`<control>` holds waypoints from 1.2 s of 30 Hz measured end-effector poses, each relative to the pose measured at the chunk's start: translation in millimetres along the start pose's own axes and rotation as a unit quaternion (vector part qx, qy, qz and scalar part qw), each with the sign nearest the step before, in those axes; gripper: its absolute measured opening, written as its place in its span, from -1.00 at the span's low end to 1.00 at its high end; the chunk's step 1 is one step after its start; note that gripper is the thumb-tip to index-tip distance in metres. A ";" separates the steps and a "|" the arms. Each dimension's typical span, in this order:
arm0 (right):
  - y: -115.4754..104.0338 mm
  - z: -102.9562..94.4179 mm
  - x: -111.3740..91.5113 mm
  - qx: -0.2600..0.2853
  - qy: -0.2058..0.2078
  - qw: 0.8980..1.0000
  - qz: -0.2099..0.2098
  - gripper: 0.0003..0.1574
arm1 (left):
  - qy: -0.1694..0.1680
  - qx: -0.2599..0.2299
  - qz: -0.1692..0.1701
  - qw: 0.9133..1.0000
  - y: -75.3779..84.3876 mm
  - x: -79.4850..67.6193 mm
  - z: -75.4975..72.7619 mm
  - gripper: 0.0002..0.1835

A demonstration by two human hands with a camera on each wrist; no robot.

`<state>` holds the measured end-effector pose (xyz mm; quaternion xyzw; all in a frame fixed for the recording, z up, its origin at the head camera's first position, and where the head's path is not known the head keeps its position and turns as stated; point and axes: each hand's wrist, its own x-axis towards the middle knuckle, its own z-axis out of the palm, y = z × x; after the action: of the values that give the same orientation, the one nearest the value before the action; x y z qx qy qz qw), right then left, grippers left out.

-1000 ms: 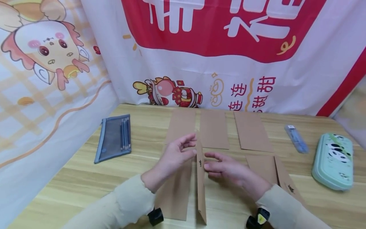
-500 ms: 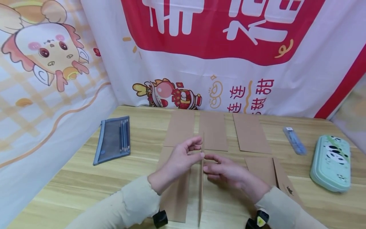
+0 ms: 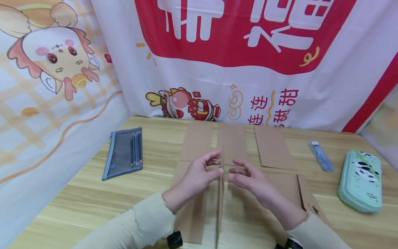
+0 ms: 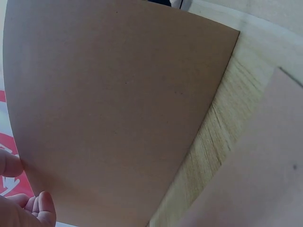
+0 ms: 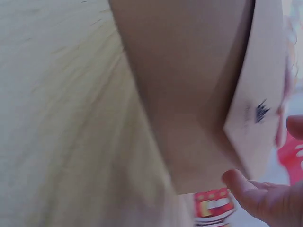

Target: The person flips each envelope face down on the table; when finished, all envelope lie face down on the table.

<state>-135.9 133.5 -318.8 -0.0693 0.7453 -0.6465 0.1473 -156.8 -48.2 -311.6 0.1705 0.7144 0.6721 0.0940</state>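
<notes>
A brown kraft paper envelope (image 3: 221, 204) stands on its long edge above the table, seen almost edge-on in the head view. My left hand (image 3: 200, 176) pinches its upper edge between thumb and fingers. The left wrist view gives its plain broad side (image 4: 118, 109). Its other side, with a pointed flap (image 5: 255, 94) bearing a small black print, faces the right wrist camera. Just right of the envelope is my right hand (image 3: 256, 185), its fingers bent loosely and a small gap from the paper in the head view.
Another envelope (image 3: 196, 221) lies flat beneath my left arm. Behind it are more flat envelopes (image 3: 231, 141) in a row. At right lie an envelope (image 3: 284, 186) with its flap raised, a slim blue packet (image 3: 321, 155) and a mint panda case (image 3: 360, 181). A mesh pencil pouch (image 3: 121, 152) lies left.
The held envelope has turned until nearly edge-on and shifted slightly right with my left hand. My right hand, earlier at the envelope's side, has drawn back to the right.
</notes>
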 end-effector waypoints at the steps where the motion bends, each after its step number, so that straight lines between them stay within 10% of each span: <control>1: -3.5 1.9 -3.2 -0.020 0.015 1.000 -0.013 -0.14 | 0.000 0.001 0.003 1.000 -0.3 -0.3 0.1 -0.45; 12: -9.9 28.0 -14.7 -0.120 0.033 0.991 -0.058 0.01 | 0.000 0.019 0.001 1.000 -2.4 -2.4 -2.3 -0.47; 26: -6.1 35.3 -6.5 -0.044 -0.037 0.998 -0.032 0.03 | -0.006 0.039 0.008 0.999 -6.9 -2.1 -8.1 -0.52; 36: -6.8 32.6 -7.9 -0.031 -0.054 0.998 -0.009 0.03 | -0.022 -0.032 -0.020 0.999 -17.1 -2.8 -7.8 -0.49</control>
<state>-118.9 104.1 -315.0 -0.1155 0.7551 -0.6198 0.1798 -159.0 -57.1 -328.3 0.1679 0.6932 0.6890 0.1285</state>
